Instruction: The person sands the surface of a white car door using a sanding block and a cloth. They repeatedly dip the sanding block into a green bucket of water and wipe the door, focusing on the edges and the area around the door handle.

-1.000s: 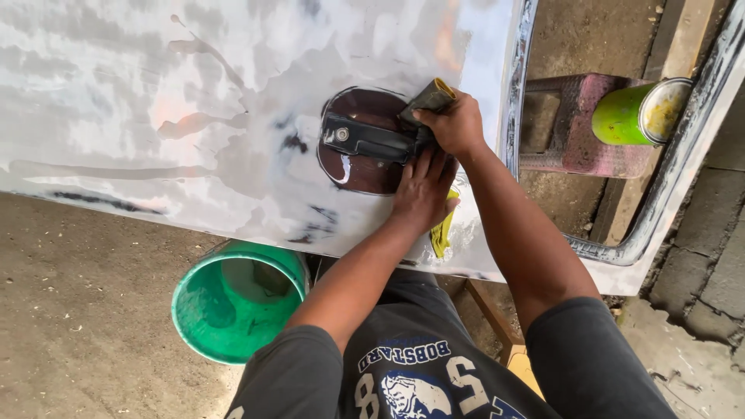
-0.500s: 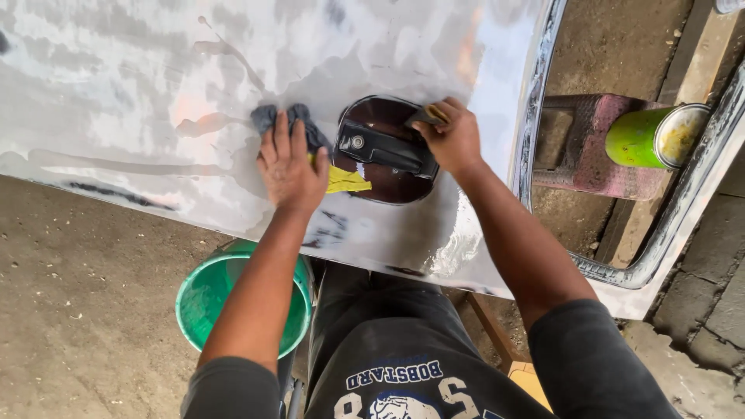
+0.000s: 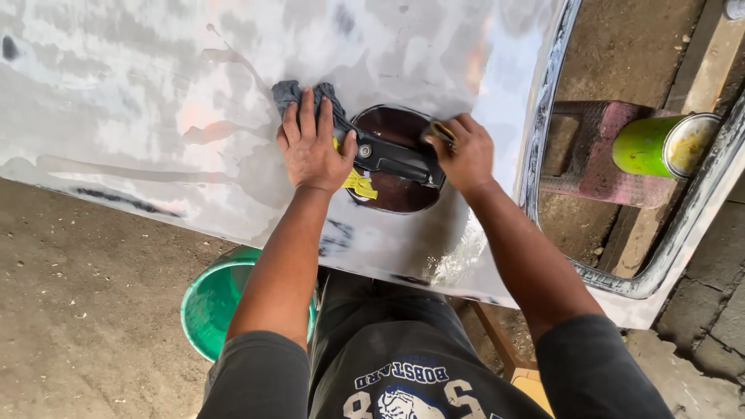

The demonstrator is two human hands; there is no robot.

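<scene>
- A grey, sanded car door panel (image 3: 155, 116) lay nearly flat, wet and streaked, above a rough concrete floor (image 3: 77, 310).
- A dark oval recess (image 3: 403, 190) in the panel held a black door handle (image 3: 396, 159), set between the two hands.
- The left hand (image 3: 314, 147) lay palm down on the panel just left of the recess, fingers spread and pressing a grey cloth (image 3: 291, 93) flat; a yellow scrap (image 3: 358, 185) showed under its thumb side.
- The right hand (image 3: 466, 151) rested at the right end of the handle, fingers curled tight around a small dark-and-yellow piece (image 3: 441, 132), seemingly sandpaper.
- A green bucket (image 3: 213, 306) stood on the floor below the panel, partly hidden by the left forearm.
- A green tin can (image 3: 663, 143) lay on its side beyond the window frame (image 3: 543, 116), beside a pinkish block (image 3: 582, 147).
</scene>
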